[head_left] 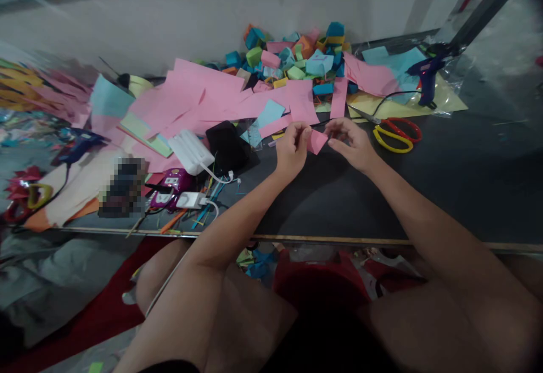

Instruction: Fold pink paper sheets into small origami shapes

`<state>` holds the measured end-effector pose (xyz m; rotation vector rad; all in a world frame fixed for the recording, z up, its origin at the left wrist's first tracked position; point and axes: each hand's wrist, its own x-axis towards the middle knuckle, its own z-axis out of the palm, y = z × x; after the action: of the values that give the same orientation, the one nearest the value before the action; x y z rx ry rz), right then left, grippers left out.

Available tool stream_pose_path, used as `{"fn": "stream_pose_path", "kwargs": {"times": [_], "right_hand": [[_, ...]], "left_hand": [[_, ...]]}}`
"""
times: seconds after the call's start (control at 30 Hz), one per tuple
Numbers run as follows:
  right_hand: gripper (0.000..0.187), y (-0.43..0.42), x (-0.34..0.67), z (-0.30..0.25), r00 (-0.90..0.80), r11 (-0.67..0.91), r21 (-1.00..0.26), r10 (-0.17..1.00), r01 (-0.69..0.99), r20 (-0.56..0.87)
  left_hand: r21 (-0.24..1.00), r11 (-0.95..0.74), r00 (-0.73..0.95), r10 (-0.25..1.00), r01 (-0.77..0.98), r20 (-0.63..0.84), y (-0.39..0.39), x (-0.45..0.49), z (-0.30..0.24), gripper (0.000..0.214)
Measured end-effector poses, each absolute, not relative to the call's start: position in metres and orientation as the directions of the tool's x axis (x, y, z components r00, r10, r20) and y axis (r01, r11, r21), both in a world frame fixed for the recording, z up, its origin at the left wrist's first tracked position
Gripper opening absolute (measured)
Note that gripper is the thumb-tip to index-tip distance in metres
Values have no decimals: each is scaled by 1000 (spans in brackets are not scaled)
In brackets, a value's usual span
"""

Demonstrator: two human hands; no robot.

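Note:
My left hand point(294, 146) is closed, with thumb and fingers pinching a small pink piece of paper point(317, 142) above the dark table. Just to the paper's right is my right hand point(350, 140), its fingers curved and the thumb apart from them. Its fingertips are close to the paper's right edge; whether they touch it I cannot tell. Beyond my hands lie a pink sheet point(302, 100) and a pink strip point(338, 97). Red-and-yellow-handled scissors point(396, 133) rest on the table to the right of my right hand.
A heap of small coloured paper pieces point(297, 59) lies against the wall. One blue glue gun point(427, 79) stands at the back right, another glue gun point(80, 146) lies left. A white power bank point(190, 151), black pouch point(227, 146) and purple device point(176, 183) crowd the left side.

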<state>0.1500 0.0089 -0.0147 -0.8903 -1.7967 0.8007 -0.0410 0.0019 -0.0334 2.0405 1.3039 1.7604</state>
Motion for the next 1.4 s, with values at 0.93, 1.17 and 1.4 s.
{"fn": "stream_pose_path", "kwargs": {"times": [0.93, 1.17, 1.4], "right_hand": [[51, 9, 143, -14, -195, 87, -991, 975, -103, 106], [64, 15, 149, -19, -117, 55, -988, 991, -143, 72], [64, 19, 156, -20, -45, 187, -982, 982, 30, 185]], "left_hand": [[870, -491, 92, 866, -36, 492, 34, -46, -63, 62], [875, -482, 139, 871, 49, 472, 41, -48, -70, 65], [381, -746, 324, 608, 547, 725, 27, -57, -46, 62]]}}
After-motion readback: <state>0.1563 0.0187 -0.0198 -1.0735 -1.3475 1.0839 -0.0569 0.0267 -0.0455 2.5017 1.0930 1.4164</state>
